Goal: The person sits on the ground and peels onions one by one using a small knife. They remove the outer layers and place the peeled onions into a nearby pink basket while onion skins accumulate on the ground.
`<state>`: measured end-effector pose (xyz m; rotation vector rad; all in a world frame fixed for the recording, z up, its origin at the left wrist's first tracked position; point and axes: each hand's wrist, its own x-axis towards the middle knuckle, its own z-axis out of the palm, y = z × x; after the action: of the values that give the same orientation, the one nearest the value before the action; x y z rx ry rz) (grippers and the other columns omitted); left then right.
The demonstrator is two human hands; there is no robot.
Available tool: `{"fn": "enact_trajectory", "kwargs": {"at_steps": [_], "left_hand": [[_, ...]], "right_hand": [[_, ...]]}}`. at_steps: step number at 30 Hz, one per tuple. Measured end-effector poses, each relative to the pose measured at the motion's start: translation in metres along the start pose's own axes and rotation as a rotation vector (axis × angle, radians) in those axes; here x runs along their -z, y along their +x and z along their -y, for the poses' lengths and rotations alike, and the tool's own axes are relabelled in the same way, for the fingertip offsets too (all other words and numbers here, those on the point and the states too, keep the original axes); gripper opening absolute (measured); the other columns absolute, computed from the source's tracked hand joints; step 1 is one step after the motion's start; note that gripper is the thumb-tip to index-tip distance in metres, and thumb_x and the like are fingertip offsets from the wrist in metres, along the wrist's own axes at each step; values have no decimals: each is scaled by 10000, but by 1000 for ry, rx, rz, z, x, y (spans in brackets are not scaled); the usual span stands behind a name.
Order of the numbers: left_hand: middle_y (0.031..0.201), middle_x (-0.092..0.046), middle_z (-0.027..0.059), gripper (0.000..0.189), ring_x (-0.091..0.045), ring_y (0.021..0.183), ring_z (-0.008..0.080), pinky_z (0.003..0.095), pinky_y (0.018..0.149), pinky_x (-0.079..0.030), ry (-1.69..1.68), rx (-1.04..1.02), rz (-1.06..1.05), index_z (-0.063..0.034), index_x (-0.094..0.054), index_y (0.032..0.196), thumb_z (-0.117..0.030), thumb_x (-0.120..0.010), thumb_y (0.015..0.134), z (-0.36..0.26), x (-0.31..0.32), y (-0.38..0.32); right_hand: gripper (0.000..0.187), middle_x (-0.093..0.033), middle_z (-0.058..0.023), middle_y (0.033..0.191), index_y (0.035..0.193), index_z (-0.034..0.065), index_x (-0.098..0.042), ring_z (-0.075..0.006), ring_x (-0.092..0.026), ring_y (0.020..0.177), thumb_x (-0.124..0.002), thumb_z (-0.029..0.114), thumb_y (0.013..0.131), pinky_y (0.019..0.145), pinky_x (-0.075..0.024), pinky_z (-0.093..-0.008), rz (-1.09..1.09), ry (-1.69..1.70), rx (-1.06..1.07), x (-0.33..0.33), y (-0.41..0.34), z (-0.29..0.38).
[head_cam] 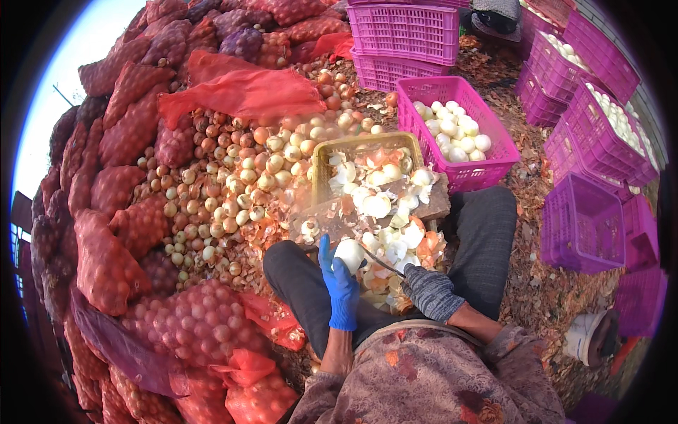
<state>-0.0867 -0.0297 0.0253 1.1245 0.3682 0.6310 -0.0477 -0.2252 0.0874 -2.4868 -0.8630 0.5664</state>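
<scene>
My left hand (341, 283), in a blue glove, holds a peeled white onion (349, 255) above my lap. My right hand (431, 291), in a grey knitted glove, grips a knife (382, 261), its blade pointing at the onion's right side. Beyond my hands, onion peels and pale onion pieces (375, 204) lie on a worn board (437, 199) and in a yellow plastic basket (318, 175). More peels (392, 291) are heaped between my legs. A pink plastic crate (482, 172) with peeled white onions (458, 130) stands just beyond my right knee.
Loose unpeeled onions (233, 180) spread over the ground at left, beside piled red mesh sacks (106, 259) of onions. An empty red mesh sack (243, 93) lies on them. Stacked pink crates (405, 34) stand ahead; more crates (582, 228) and a white bucket (582, 336) are at right.
</scene>
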Motion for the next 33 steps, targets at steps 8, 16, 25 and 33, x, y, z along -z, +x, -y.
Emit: {"fn": "enact_trajectory", "kwargs": {"at_steps": [8, 16, 25, 33], "left_hand": [[1226, -506, 162, 865, -606, 1008, 266, 376, 714, -577, 113, 8, 86, -120, -222, 1470, -571, -605, 839, -6, 5, 2], [1215, -536, 179, 912, -605, 1020, 282, 400, 730, -568, 5, 87, 201, -131, -213, 1474, -605, -620, 808, -10, -3, -9], [1189, -563, 177, 904, -620, 968, 273, 390, 702, -566, -207, 183, 400, -193, -161, 1497, -604, -600, 822, -14, -16, -12], [1225, -556, 152, 873, -608, 1001, 281, 396, 689, -571, -456, 264, 353, -248, -249, 1474, -550, -684, 780, -12, -9, -3]], "right_hand": [[189, -627, -95, 779, 948, 54, -549, -218, -594, 645, -601, 229, 895, 549, -466, -317, 201, 878, -236, -22, 7, -17], [220, -488, 10, 682, 848, 113, -468, -85, -459, 481, -670, 199, 861, 411, -404, -241, -39, 1491, -402, -37, 30, -61], [340, -593, -19, 825, 940, 36, -512, -103, -569, 787, -758, 225, 803, 704, -483, -240, -151, 1358, 90, -17, 79, -22], [290, -554, 5, 721, 944, 32, -510, -118, -562, 686, -722, 190, 825, 631, -484, -295, -287, 502, 405, 9, 80, 1]]}}
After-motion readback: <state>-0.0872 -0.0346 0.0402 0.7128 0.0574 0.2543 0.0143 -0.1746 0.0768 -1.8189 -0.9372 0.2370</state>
